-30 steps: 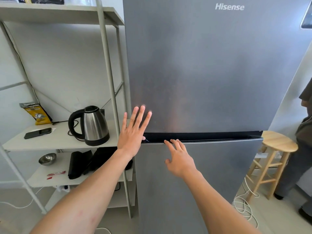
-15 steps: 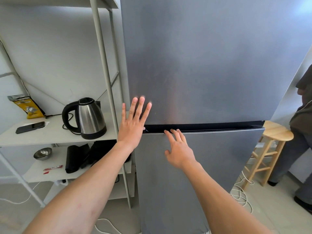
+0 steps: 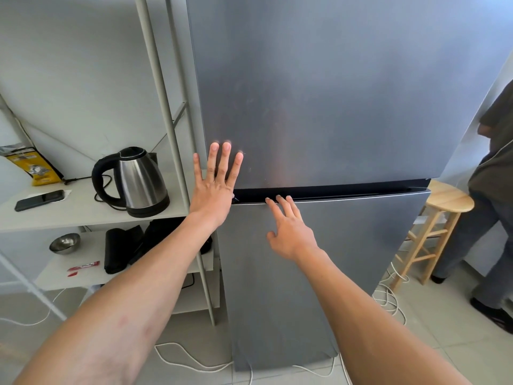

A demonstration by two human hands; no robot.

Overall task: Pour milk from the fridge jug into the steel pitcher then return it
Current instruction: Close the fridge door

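Fingers (image 3: 280,202) of the right hand (image 3: 291,234) are hooking, loosely spread and holding nothing, into the dark recessed gap above the tall brushed-grey steel fridge's lower door (image 3: 319,273), probably to pull it open. Meanwhile the left hand (image 3: 213,187) is pressing flat, grip fully spread, against the upper door (image 3: 319,93), seemingly bracing the cabinet. Neither milk jug nor steel pitcher is showing; the jug is presumably sitting inside.

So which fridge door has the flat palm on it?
The upper door: the left hand lies spread on it, while the right hand reaches the lower door's top edge.
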